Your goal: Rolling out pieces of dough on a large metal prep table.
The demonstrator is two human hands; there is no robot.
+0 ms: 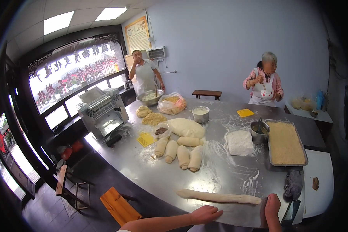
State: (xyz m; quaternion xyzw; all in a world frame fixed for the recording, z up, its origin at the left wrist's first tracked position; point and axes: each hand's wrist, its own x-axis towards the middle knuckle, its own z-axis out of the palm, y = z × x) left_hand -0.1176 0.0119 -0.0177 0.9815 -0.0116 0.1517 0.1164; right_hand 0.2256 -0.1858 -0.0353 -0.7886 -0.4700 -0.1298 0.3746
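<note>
Gripping a grey sheet (239, 217), right hand (273, 205) closed, left hand (205, 214) curled opposite, its hold unclear, dough strip (220, 197) beyond

Plenty of open desk (143, 174) out to the left of the dough rope (219, 197), a broad clear run! Straight ahead past the rope there's a bare strip, then the dough rolls (183, 156) bunch up and block the way, the big dough mass (185, 128) backing them. Look right, though: a flour-dusted lane slips between those rolls and the flour heap (239, 142), open up toward the yellow scraper (245, 113)! Further over, heap, metal pot (256, 137) and tray (288, 165) crowd into one barrier, grey cloth (293, 185) plugging the near side.
</note>
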